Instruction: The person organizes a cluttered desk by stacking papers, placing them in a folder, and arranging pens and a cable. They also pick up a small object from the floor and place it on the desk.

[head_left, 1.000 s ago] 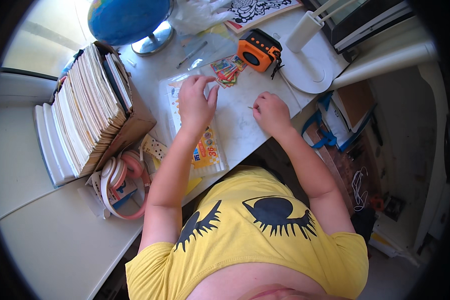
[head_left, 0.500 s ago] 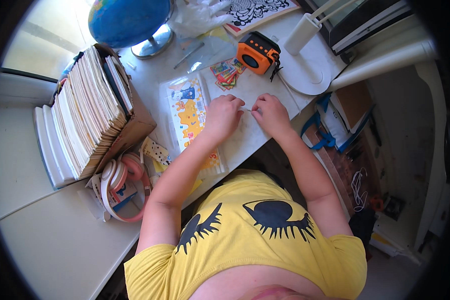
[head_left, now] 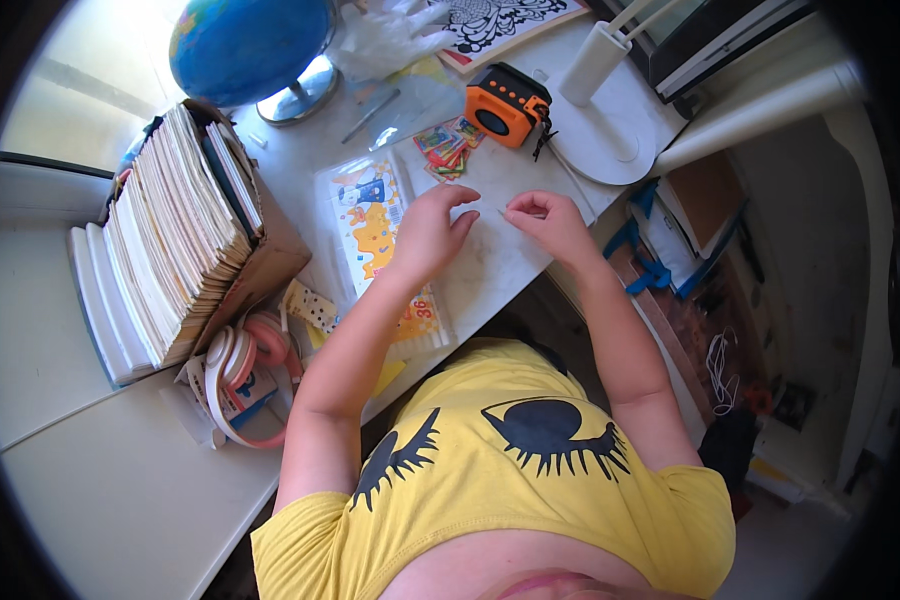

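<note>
My left hand (head_left: 431, 232) hovers over the right side of a plastic-wrapped booklet or packet (head_left: 372, 228) with orange, white and blue cartoon print. Its thumb and fingers are apart, with nothing visible between them. To its right, my right hand (head_left: 554, 226) is closed in a pinch over the white marbled table (head_left: 492, 262). A tiny pale tip shows at its fingertips, too small to name. Just beyond both hands lies a loose pile of small colourful cards (head_left: 448, 146).
An orange-and-black speaker (head_left: 503, 106) stands behind the cards, beside a white lamp base (head_left: 610, 145). At left are a box of books (head_left: 175, 230), pink headphones (head_left: 245, 375) and a globe (head_left: 250, 50). A pen (head_left: 370, 115) lies near a clear plastic sheet. Bags and papers fill the lower right.
My hands have moved apart. The left one has shifted left and its fingers have spread; the right one stays pinched. The view has shifted slightly.
</note>
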Demonstrator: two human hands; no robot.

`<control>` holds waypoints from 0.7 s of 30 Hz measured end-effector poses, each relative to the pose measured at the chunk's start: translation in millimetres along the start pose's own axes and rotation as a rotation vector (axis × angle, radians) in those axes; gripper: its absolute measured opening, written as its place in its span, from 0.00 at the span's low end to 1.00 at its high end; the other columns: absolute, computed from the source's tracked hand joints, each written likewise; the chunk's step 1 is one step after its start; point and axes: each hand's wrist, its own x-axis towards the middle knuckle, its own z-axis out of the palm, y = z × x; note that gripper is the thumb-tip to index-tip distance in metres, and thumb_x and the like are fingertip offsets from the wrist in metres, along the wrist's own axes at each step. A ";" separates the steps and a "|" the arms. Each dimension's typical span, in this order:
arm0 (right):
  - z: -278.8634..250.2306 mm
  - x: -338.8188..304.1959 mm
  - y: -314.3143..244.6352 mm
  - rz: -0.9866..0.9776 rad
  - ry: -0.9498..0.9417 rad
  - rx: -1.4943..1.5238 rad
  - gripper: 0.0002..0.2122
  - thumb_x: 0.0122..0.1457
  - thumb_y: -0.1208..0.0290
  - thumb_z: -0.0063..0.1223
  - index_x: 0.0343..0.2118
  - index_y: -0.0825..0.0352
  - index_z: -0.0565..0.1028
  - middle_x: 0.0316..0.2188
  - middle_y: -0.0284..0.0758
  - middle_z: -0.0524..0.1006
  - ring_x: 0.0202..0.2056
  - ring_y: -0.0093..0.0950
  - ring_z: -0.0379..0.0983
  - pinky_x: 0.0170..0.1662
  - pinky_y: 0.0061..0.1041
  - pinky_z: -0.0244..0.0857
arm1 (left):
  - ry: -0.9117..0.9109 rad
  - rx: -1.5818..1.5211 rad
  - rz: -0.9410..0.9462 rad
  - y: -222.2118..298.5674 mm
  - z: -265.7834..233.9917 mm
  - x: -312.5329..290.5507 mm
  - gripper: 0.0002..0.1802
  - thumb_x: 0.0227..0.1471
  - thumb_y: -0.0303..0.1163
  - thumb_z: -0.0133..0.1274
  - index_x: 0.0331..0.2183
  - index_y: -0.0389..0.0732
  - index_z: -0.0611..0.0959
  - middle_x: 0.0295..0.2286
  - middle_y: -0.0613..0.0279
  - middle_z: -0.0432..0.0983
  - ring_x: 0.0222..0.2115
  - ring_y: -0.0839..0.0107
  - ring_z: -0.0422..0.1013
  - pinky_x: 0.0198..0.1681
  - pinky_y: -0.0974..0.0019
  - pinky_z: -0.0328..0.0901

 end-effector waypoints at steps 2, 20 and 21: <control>-2.9 -6.0 -10.6 0.193 -0.077 0.450 0.02 0.52 0.73 0.52 0.27 0.64 0.74 0.31 0.32 0.76 0.33 0.22 0.72 0.38 0.25 0.67 | -0.052 -0.241 -0.129 -5.7 -0.9 1.8 0.11 0.44 0.26 0.54 0.34 0.39 0.79 0.32 0.56 0.75 0.35 0.66 0.72 0.39 0.67 0.66; 1.7 -81.9 1.0 0.152 -0.180 1.289 0.03 0.54 0.74 0.49 0.32 0.65 0.72 0.31 0.33 0.76 0.32 0.22 0.74 0.37 0.21 0.70 | -0.331 -0.937 -0.422 30.5 -10.2 -2.2 0.14 0.53 0.33 0.48 0.40 0.35 0.74 0.37 0.58 0.73 0.38 0.71 0.71 0.43 0.70 0.63; 1.2 -86.4 1.9 0.155 -0.153 1.275 0.03 0.54 0.74 0.49 0.32 0.65 0.72 0.31 0.33 0.76 0.32 0.22 0.74 0.36 0.21 0.70 | -0.341 -0.928 -0.417 32.7 -9.8 -5.0 0.14 0.53 0.33 0.48 0.40 0.35 0.74 0.37 0.58 0.73 0.38 0.70 0.71 0.43 0.70 0.63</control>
